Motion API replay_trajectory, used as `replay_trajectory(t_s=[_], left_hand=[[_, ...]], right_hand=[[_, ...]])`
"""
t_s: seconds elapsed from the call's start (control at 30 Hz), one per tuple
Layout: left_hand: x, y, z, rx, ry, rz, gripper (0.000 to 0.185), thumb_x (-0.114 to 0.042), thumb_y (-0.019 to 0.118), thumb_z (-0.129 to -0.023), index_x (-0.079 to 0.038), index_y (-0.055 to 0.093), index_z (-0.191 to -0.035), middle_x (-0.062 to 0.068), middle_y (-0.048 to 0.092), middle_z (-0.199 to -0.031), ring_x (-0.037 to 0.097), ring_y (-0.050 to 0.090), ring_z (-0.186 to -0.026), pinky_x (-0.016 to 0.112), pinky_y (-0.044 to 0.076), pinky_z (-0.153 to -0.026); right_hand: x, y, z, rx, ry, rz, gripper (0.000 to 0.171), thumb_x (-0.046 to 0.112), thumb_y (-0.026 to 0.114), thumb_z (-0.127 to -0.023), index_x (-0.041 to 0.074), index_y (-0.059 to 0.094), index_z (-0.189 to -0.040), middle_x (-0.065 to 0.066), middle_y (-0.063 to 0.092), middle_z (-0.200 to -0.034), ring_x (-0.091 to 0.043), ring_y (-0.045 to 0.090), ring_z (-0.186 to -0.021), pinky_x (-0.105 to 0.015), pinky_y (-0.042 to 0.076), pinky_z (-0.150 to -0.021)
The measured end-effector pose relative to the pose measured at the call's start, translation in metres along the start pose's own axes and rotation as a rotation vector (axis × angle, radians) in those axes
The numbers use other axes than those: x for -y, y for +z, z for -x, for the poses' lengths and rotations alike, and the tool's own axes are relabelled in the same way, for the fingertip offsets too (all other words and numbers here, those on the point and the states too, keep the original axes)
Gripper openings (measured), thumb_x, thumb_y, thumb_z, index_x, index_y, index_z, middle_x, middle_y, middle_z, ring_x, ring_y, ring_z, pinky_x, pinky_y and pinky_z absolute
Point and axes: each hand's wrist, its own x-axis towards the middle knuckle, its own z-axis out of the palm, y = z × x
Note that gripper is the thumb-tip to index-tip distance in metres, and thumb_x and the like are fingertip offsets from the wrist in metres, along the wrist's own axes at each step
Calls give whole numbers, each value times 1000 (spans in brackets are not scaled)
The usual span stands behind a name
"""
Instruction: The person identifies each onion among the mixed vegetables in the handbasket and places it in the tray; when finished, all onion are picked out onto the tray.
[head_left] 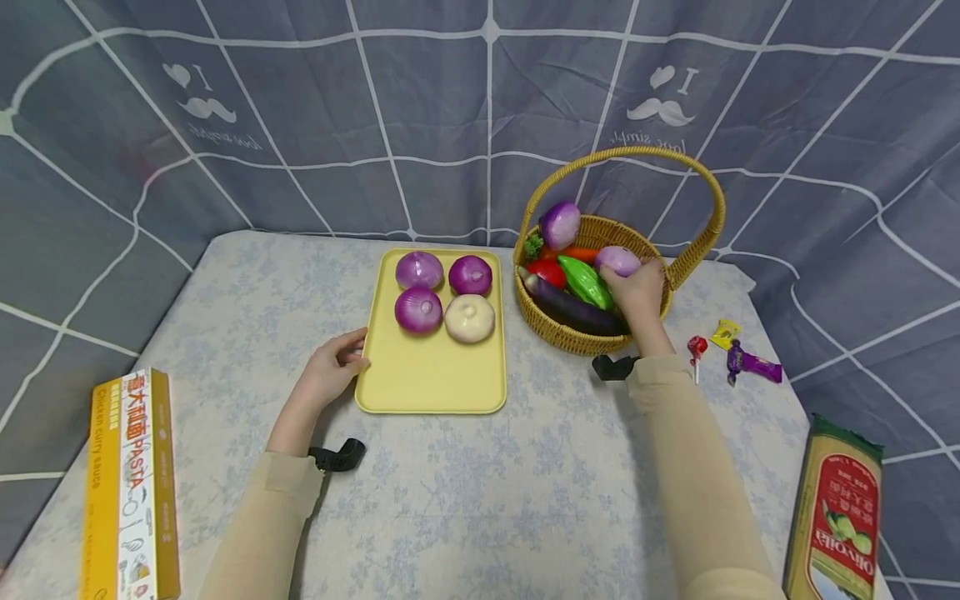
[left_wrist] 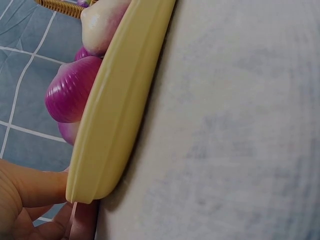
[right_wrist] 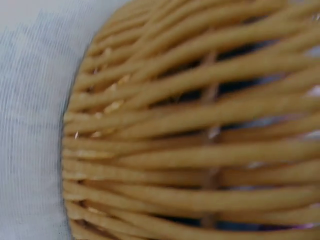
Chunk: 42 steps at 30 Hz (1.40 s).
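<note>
Nearest you, a pasta box (head_left: 131,487) is standing at the left edge of the table (head_left: 480,500) and an oil packet (head_left: 836,512) at the right.

Further in, your left hand (head_left: 333,371) is steadying the tray (head_left: 431,375): the fingers are touching its left rim near the corner, and the left wrist view shows a fingertip (left_wrist: 35,187) pressing the edge rather than clamping it. On the tray's far half four onions are sitting in a square, three purple (head_left: 418,310) and one white (head_left: 470,318).

To the right, some sweets (head_left: 738,354) are lying near the basket (head_left: 592,337). Your right hand (head_left: 637,293) is reaching into the basket, its fingers curling round a pale purple onion (head_left: 617,260) beside the cucumber (head_left: 585,283), eggplant (head_left: 570,308) and tomato (head_left: 547,271). Another purple onion (head_left: 560,225) is resting at the far rim.

You are, I judge, at the picking stage. The next move is calling for a firm hold, a lift clear of the rim and handle, then a leftward carry to the tray's bare near half.
</note>
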Motion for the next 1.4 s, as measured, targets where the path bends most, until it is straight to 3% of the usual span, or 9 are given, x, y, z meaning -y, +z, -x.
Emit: replay_trajectory(t_s=[0.3,0.43,0.63,0.83,1.07,1.4], left_hand=[[1,-1,-1,-3,2,-2,58,-6,55,-99,-5,34,-153,22,49,-141,32,53,-117,21,47,-79],[1,-2,-1,-1,10,-3,58,-6,54,-99,-5,34,-153,22,49,-141,32,53,-116,19,46,-78],[3,-3,-1,5,12,2,58,-6,54,-100,-5,33,-154,22,49,-142,32,53,-117,17,46,-77],[4,-2,-1,2,8,3,58,-6,54,-100,-5,33,-154,22,48,-142,32,53,-117,17,46,-77],[3,-2,0,10,-1,10,58,-6,53,-100,-6,33,-154,22,48,-143,32,52,-117,17,46,-76],[2,0,-1,5,3,5,58,-7,53,-100,-6,33,-154,22,48,-143,32,53,-117,22,46,-79]], right_hand=[[14,-10,21,-42,-67,-68,75,35,70,-84,-3,37,-140,-23,45,-139,-35,46,-129,-45,39,-110],[20,-16,37,-35,-130,-90,77,37,69,-87,1,37,-147,-20,42,-145,-32,41,-133,-46,37,-111],[28,-16,67,-15,-218,-145,77,35,71,-86,1,39,-147,-20,44,-141,-29,47,-125,-41,44,-106],[36,-7,101,73,-292,-219,75,29,77,-84,1,42,-144,-20,43,-139,-30,47,-126,-43,45,-107],[45,17,131,236,-352,-335,78,16,82,-79,1,40,-143,-19,39,-139,-28,49,-127,-39,44,-108],[49,64,157,419,-414,-249,77,24,84,-77,2,43,-139,-15,41,-134,-29,49,-127,-39,47,-105]])
